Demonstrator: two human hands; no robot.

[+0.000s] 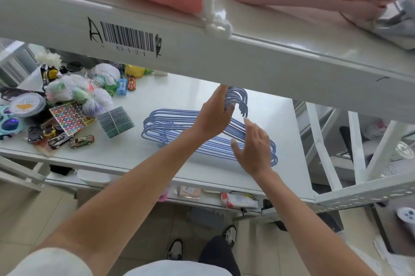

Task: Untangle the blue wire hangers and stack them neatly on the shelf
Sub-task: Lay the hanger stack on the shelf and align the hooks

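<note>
The left hand [214,114] pinched the hooks of the blue wire hangers [170,126] on the white metal shelf [157,96], their long axis running left-right, while the open right hand [252,147] hovered at their near shoulder.

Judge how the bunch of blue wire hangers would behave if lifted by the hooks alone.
The blue wire hangers look thin and coated, so probably light and somewhat springy. The left hand grips their gathered hooks, but the bodies lie fanned on the shelf, so they would likely swing apart and snag. The right hand rests flat on them.
</note>
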